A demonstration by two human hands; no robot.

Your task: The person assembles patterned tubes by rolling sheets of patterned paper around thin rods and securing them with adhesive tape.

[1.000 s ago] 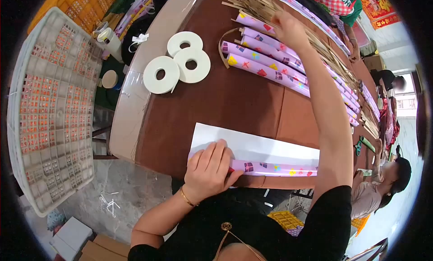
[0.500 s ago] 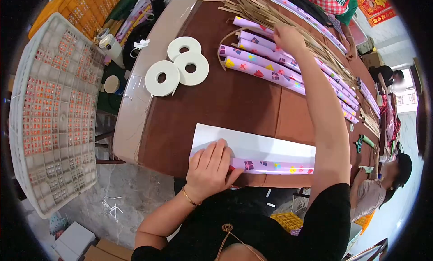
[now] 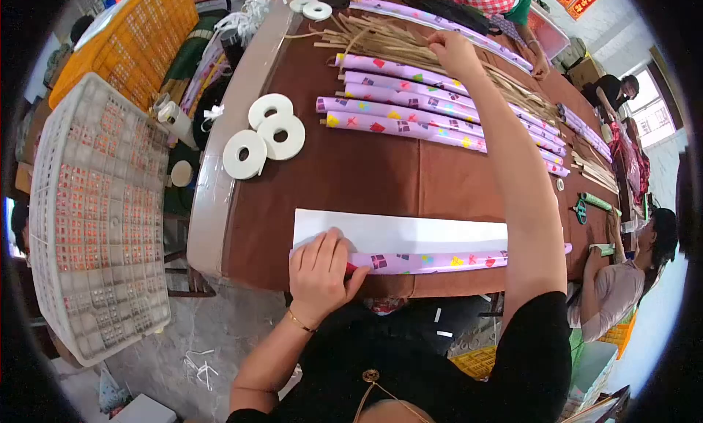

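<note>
My left hand (image 3: 320, 269) presses its fingers on a long sheet (image 3: 388, 233), white on its upper face, with a purple patterned edge turned up along the near side. Its thumb rests against that edge, where a bit of red shows that I cannot make out. My right hand (image 3: 450, 51) reaches across the table to a pile of flat brown strips (image 3: 381, 41), its fingers pinched at one strip. Just below that hand several purple patterned rolls (image 3: 399, 115) lie side by side, brown strip ends poking out on the left. My right forearm hides part of the rolls and the sheet.
Three white tape rolls (image 3: 244, 154) lie left on the brown tabletop (image 3: 351, 178). Green-handled scissors (image 3: 581, 209) are at the right. A white plastic crate (image 3: 110, 225) stands beyond the left edge. Co-workers sit at the right (image 3: 615, 291) and far side.
My right hand has shifted from the top purple roll up to the brown strips. My left hand stays on the sheet. The whole view has shifted slightly with my head.
</note>
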